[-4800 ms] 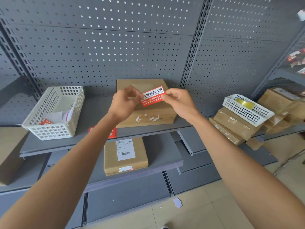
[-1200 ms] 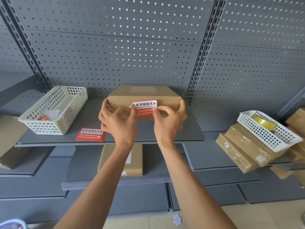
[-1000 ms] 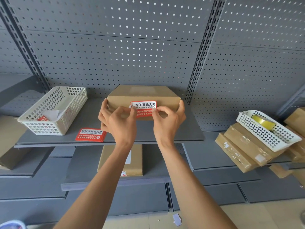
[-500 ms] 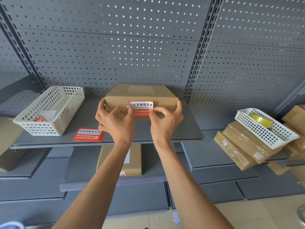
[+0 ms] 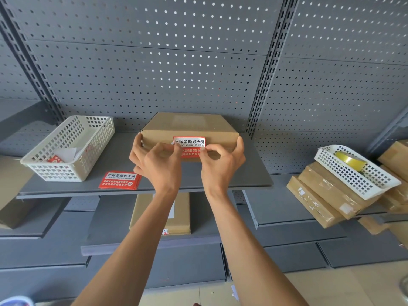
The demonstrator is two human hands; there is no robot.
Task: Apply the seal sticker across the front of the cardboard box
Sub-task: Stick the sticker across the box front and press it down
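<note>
A grey perforated metal back panel (image 5: 154, 69) is seen behind a flat grey metal shelf (image 5: 242, 177). A flat brown cardboard box (image 5: 189, 127) is positioned at the rear centre of this shelf, with its front face turned toward the camera. A white plastic lattice basket (image 5: 70, 149) is located on the same shelf, well to the left of the box. A second white lattice basket (image 5: 355, 173), containing a yellow tape roll (image 5: 348, 159), is rested on stacked brown parcels (image 5: 320, 199) at the right.

The box is gripped at its left end by the left hand (image 5: 154, 164) and at its right end by the right hand (image 5: 223, 164), with the fingers curled around the box corners. The red and white rectangular seal sticker (image 5: 189, 146) is located on the centre of the front face and is pressed at its lower corners by both thumbs. A small stack of red and white spare stickers (image 5: 120, 180) is laid flat on the shelf between the left basket and the box.
</note>
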